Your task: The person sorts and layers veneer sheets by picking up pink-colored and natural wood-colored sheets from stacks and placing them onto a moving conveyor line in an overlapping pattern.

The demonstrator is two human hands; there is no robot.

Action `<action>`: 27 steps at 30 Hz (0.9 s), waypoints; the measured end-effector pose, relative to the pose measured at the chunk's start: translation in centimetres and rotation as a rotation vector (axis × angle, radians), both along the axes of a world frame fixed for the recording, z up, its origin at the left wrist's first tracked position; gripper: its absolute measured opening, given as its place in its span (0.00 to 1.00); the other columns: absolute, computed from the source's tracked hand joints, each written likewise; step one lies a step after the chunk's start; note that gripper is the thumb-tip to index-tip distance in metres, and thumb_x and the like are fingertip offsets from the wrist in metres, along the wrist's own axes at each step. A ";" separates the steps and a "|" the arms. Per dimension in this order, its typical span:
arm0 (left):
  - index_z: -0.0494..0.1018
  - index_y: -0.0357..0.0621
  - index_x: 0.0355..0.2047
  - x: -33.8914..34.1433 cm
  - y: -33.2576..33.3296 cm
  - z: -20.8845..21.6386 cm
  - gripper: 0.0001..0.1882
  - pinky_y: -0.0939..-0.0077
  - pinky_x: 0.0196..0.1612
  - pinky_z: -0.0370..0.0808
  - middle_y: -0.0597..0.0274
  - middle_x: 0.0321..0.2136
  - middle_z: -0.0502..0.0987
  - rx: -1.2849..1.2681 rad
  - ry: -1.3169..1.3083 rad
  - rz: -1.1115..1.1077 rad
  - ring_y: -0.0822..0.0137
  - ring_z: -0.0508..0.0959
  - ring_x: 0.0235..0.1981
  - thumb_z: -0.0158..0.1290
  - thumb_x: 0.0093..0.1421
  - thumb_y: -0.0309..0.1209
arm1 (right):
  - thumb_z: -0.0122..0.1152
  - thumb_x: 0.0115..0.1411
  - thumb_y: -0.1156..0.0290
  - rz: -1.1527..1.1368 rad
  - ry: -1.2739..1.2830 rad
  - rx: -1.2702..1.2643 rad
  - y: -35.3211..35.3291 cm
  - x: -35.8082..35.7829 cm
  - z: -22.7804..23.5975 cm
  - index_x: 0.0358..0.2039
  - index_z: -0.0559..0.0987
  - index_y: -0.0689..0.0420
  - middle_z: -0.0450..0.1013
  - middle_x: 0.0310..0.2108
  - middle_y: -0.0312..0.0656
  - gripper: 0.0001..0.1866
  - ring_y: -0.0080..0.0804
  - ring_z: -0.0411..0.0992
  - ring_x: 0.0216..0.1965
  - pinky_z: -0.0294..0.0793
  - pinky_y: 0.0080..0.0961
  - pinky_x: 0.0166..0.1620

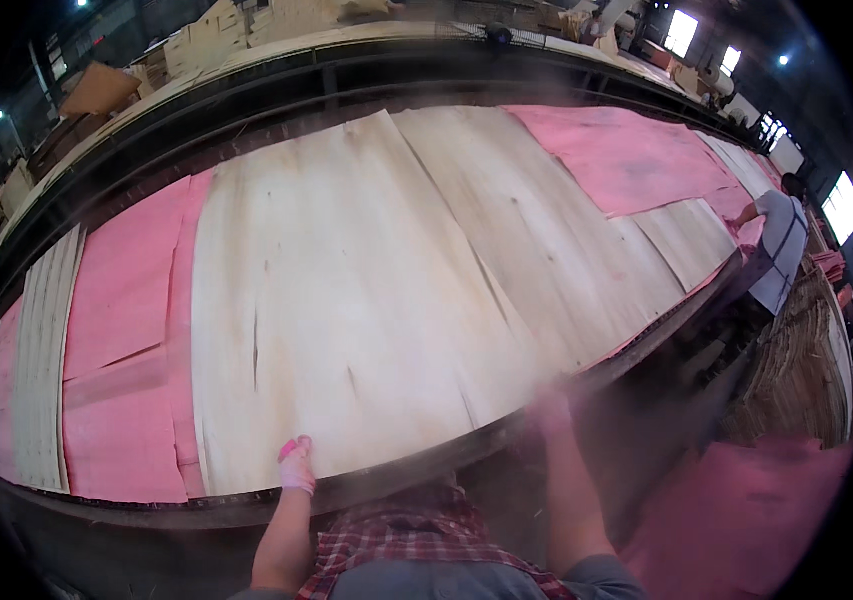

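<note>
A large pale wood veneer sheet (346, 300) lies across the middle of the long table in front of me. My left hand (296, 465), in a white glove with pink fingertips, is at the sheet's near edge. Its fingers look curled together; whether they pinch the veneer is hidden. Near the table edge, further right, my right hand (549, 408) is smeared by motion, so its fingers cannot be made out. A browner veneer sheet (536, 240) lies alongside on the right, with a seam between the two. Small splits and knots mark the pale sheet.
Pink sheets (126, 300) and narrow veneer strips (44, 360) cover the table's left part. Another pink sheet (636, 155) lies at far right. A co-worker (776, 250) leans over the right end, beside stacked veneer (791, 380). Pink sheet material (736, 520) lies low at right.
</note>
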State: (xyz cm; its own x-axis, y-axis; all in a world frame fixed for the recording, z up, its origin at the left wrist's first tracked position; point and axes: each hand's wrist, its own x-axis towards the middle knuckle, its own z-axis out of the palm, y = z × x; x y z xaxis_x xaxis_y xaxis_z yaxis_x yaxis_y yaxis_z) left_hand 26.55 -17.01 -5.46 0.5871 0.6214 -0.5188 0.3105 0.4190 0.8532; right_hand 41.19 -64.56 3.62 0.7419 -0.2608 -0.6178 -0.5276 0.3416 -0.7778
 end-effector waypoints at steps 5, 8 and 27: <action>0.65 0.45 0.30 0.1 1.6 -2.5 0.13 0.71 0.35 0.68 0.65 0.27 0.68 -0.138 0.026 0.128 0.69 0.68 0.30 0.58 0.47 0.27 | 0.61 0.49 0.66 0.105 0.105 0.170 -1.5 1.4 -5.7 0.36 0.67 0.50 0.64 0.19 0.34 0.15 0.26 0.64 0.14 0.69 0.25 0.18; 0.65 0.43 0.31 0.9 0.5 -1.3 0.15 0.68 0.38 0.68 0.63 0.29 0.69 -0.168 0.093 0.113 0.66 0.70 0.33 0.59 0.46 0.27 | 0.60 0.51 0.64 0.105 0.245 0.190 -2.9 1.2 -6.8 0.35 0.68 0.52 0.64 0.18 0.35 0.13 0.26 0.65 0.16 0.71 0.26 0.21; 0.74 0.38 0.32 -6.4 4.1 17.8 0.27 0.74 0.33 0.74 0.54 0.26 0.76 -0.098 0.174 -0.651 0.66 0.77 0.28 0.44 0.55 0.53 | 0.44 0.58 0.64 0.439 -0.272 0.079 -1.8 -8.1 -6.6 0.49 0.67 0.54 0.64 0.47 0.43 0.19 0.33 0.64 0.46 0.63 0.28 0.47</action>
State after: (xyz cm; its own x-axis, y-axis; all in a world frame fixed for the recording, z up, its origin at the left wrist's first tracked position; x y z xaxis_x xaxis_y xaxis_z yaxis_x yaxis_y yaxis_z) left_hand 20.15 -12.90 12.30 0.7282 0.1153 -0.6756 0.6550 0.1731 0.7356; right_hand 33.12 -66.39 -3.02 0.9074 0.1508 -0.3923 -0.4165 0.1971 -0.8875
